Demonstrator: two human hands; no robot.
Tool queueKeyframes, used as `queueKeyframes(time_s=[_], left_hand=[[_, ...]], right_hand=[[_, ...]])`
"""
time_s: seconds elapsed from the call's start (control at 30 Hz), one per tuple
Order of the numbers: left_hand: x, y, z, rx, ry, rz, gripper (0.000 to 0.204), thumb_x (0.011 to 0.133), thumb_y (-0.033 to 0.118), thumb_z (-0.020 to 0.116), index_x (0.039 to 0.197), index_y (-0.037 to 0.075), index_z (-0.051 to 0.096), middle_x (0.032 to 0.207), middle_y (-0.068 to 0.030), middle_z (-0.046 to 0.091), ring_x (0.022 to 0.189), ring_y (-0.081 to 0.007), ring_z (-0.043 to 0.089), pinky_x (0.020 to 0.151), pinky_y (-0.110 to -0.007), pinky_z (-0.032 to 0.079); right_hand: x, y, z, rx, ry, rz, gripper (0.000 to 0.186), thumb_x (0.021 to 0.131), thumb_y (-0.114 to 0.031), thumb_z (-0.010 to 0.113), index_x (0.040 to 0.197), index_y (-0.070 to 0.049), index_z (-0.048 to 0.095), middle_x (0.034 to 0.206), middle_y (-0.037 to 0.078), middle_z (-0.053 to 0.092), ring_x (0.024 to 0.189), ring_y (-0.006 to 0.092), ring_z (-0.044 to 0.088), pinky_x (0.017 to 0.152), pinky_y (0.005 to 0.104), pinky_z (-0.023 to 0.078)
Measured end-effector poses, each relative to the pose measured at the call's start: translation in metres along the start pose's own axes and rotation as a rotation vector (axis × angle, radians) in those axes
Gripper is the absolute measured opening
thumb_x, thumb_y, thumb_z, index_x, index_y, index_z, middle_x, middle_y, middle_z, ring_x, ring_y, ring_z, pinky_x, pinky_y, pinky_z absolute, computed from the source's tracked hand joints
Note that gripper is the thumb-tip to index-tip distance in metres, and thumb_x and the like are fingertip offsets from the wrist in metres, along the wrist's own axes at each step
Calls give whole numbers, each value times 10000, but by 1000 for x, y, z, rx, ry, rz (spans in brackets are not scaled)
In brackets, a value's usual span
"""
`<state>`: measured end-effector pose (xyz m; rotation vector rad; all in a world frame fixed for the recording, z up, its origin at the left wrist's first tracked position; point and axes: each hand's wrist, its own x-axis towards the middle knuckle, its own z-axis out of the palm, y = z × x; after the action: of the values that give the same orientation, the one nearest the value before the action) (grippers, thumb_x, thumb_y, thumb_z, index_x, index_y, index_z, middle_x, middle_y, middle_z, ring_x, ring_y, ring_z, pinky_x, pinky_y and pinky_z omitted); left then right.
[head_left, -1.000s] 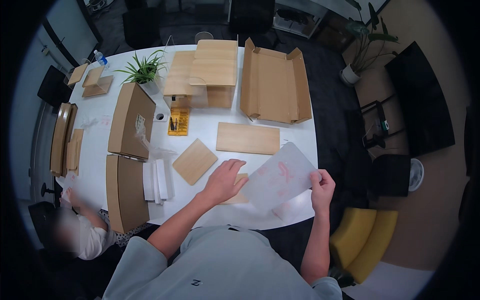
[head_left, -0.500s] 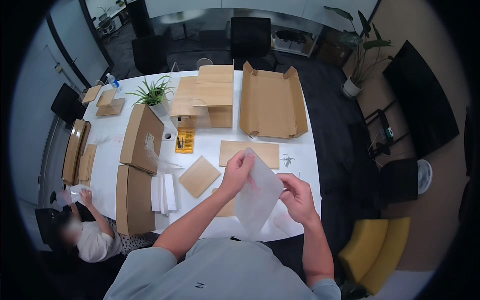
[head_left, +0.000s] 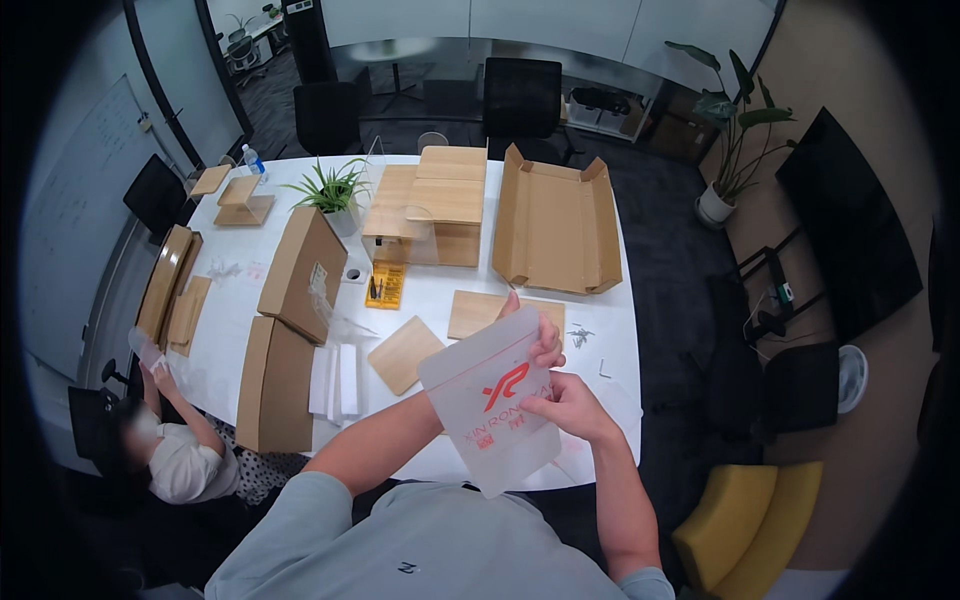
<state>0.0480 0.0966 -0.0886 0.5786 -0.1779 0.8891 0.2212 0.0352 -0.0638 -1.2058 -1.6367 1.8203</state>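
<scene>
In front of my chest a frosted plastic bag (head_left: 470,385) with red printing is held up, its printed face toward me. My left hand (head_left: 545,338) is mostly behind it; the thumb sticks up past the top and fingers curl round the right edge. My right hand (head_left: 580,408) pinches the bag's right side, thumb on the printed face. Beyond the bag lies a rectangular wooden board (head_left: 478,312), partly covered by it. A smaller square board (head_left: 404,356) lies turned on the white table (head_left: 395,440), left of the bag.
An open cardboard box (head_left: 556,225) and a wooden assembly (head_left: 430,205) stand at the back. Screws (head_left: 579,335) and a hex key (head_left: 603,369) lie at right. Upright cartons (head_left: 278,385) and white foam strips (head_left: 336,382) are at left. A person (head_left: 190,460) at far left handles clear plastic.
The bag has been turned so its red print faces me. My left hand has gone from its upper edge to behind it. The view has shifted slightly.
</scene>
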Motion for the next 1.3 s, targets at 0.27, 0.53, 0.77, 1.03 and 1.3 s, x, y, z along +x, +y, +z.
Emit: queueKeyframes(time_s=[0.27, 0.53, 0.77, 1.03, 1.3], left_hand=[[-80, 63, -11, 695, 860, 292, 334, 1051, 346, 468, 1152, 39, 555, 1022, -72, 627, 996, -164, 601, 897, -326, 489], [-74, 1, 87, 976, 723, 88, 158, 994, 155, 593, 928, 12, 592, 839, -34, 635, 794, -96, 621, 763, -250, 515], [-85, -1, 118, 878, 710, 54, 135, 979, 125, 590, 940, -3, 603, 880, -62, 682, 849, -111, 660, 809, -261, 537], [-87, 0, 130, 808, 742, 56, 145, 972, 131, 599, 928, -5, 619, 882, -72, 695, 828, -120, 677, 783, -270, 554], [-90, 4, 125, 682, 833, -60, 102, 938, 109, 602, 882, 25, 619, 861, -74, 684, 793, -125, 660, 777, -272, 554]], right_hand=[[-45, -13, 4, -265, 269, -193, 240, 916, -175, 686, 1056, 19, 708, 899, 131, 737, 715, 176, 678, 679, 313, 535], [-51, -9, 22, -914, 505, -456, 264, 837, -33, 690, 1100, -42, 707, 806, 105, 670, 669, 304, 662, 573, 368, 530], [-64, -14, 22, -1102, 590, -622, 489, 692, 79, 693, 1159, -69, 692, 946, 94, 673, 770, 271, 680, 602, 364, 550], [-68, -20, 15, -1223, 641, -714, 458, 688, 99, 657, 1124, -36, 689, 961, 101, 669, 815, 267, 684, 654, 349, 562], [-69, -34, -1, -1452, 610, -844, 346, 756, 30, 643, 1100, 7, 670, 990, 134, 622, 872, 278, 667, 678, 340, 559]])
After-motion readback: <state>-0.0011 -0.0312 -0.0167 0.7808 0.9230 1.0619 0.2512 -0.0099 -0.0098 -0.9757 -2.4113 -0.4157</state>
